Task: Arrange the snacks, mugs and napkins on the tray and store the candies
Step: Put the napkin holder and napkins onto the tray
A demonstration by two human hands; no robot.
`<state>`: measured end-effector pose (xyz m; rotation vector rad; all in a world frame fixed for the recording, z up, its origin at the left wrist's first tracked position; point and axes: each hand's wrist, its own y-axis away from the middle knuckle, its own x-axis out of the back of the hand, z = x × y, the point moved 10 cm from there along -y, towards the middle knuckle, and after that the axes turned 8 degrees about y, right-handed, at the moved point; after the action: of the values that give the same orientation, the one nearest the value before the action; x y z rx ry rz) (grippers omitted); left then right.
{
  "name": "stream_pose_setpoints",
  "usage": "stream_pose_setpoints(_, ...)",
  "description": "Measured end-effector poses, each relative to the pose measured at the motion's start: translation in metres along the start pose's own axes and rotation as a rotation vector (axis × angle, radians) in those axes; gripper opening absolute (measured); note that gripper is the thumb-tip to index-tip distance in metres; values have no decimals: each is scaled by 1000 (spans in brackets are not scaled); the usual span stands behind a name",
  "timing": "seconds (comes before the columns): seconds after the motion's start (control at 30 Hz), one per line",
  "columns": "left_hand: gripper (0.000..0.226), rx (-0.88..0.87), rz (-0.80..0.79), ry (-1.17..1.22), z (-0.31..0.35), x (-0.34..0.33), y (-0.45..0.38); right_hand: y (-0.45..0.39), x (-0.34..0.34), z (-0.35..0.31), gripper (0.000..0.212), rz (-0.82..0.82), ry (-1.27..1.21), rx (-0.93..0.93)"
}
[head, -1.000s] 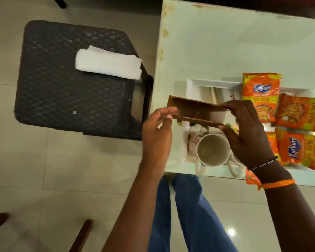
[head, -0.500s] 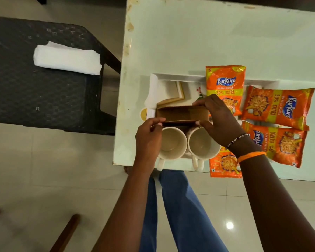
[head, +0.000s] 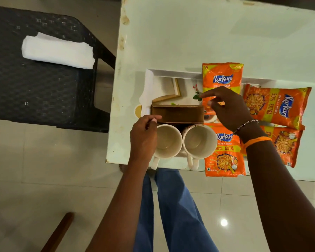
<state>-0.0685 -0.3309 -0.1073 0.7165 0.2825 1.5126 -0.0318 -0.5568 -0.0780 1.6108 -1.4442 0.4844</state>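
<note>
**Wooden box squeezed in behind the mugs, napkins not on the tray yet**

The person's left hand [head: 144,135] pinches the near-left corner of a brown wooden box [head: 177,114], which sits on the white tray [head: 149,75] toward its left end, just behind two empty mugs [head: 168,140]. The right hand [head: 229,108] hovers over the box's right end with loosely spread fingers and grips nothing; whether a fingertip touches the box can't be told.

What could go wrong, as a guess: the box is jammed right up against the mug rims, so any nudge toward the near edge of the table could shove a mug. Both mug handles already hang over that edge, so a tip-off isn't far-fetched. One snack packet [head: 225,153] at the tray's near side also sticks out past the table edge and could slide off if the right forearm brushes it.

The other packets [head: 276,106] lie across the tray's right part. The folded napkins [head: 57,50] are on the dark woven stool [head: 35,84] left of the table, well apart from both hands, so that part looks not yet done. No candies are visible, maybe inside the box.
</note>
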Motion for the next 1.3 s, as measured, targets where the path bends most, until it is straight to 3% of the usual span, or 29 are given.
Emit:
stream_pose_setpoints(0.13,21,-44,-30,-29,8,-7,0,-10,-18,18,46,-28,333,-20)
stream_pose_setpoints(0.23,21,-56,-54,-63,10,-14,0,-10,-27,30,46,-50,470,-74)
stream_pose_setpoints(0.4,20,-55,-69,-100,13,-18,-4,-5,-15,45,42,46,431,-177)
stream_pose_setpoints(0.63,21,-22,-102,-77,13,-19,-12,-11,-9,18,39,32,272,-56)
stream_pose_setpoints(0.73,24,-15,-142,-45,14,-19,-16,-14,-22,-4,30,-82,197,14)
stream_pose_setpoints(0.97,23,-18,-250,-3,18,-11,-27,-25,-31,-19,36,-362,379,-42)
stream_pose_setpoints(1.2,19,-13,-85,198,24,64,-48,-55,-50,-113,36,-432,395,61)
stream_pose_setpoints(1.3,18,5,-33,261,24,102,-58,-75,-75,-168,27,-364,277,159)
